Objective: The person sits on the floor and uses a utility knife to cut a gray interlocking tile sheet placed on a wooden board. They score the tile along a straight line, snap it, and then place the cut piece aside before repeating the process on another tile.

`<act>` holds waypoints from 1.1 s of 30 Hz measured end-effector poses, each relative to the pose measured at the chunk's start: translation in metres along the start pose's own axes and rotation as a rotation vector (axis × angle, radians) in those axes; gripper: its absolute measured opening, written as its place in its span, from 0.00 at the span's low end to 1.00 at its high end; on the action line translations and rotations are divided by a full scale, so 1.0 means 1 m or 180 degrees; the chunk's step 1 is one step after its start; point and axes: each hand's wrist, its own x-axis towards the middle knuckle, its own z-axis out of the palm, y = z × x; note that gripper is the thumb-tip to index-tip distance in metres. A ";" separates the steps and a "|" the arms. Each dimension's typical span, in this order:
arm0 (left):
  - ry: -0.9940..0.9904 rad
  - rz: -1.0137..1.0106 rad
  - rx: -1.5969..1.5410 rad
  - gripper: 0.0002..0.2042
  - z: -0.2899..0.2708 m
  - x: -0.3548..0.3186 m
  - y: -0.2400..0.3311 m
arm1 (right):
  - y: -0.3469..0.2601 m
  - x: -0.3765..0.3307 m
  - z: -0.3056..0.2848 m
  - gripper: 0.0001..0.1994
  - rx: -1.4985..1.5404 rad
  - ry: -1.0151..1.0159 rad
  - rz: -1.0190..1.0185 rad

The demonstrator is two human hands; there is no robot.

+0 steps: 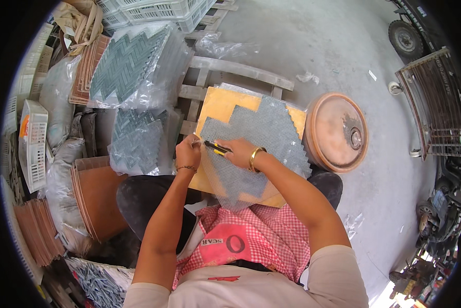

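One grey mesh sheet (256,149) with a zigzag edge lies on one orange board (217,105) across the person's lap, covering most of the board. The right hand (238,151) rests on the mesh, closed around one yellow-and-black utility knife (216,148) whose tip points toward the sheet's left edge. The left hand (188,151) is at that left edge — fingers pinched shut on the mesh rim, just beside the knife tip. Each wrist wears one bracelet. Left of the board sit two bagged stacks of grey herringbone mosaic sheets (127,69); right of it, touching its corner, stands one round terracotta-coloured drum lid (335,131). Behind the board lies one wooden pallet (230,72).
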 end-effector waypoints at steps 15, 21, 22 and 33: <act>-0.0245 -0.0442 0.0058 0.07 -0.011 -0.011 0.001 | 0.023 -0.051 0.008 0.24 0.2082 0.0146 0.0436; -0.0638 -0.0553 0.0655 0.08 -0.008 -0.016 -0.002 | 0.032 -0.039 0.029 0.24 0.0222 0.1240 -0.0660; -0.0490 -0.0479 0.0702 0.08 -0.005 -0.018 -0.005 | 0.031 -0.036 0.029 0.24 0.0083 0.0953 -0.0395; -0.0062 -0.0396 0.0422 0.07 0.004 -0.028 -0.006 | -0.016 -0.003 0.009 0.23 -0.0865 -0.0265 0.0104</act>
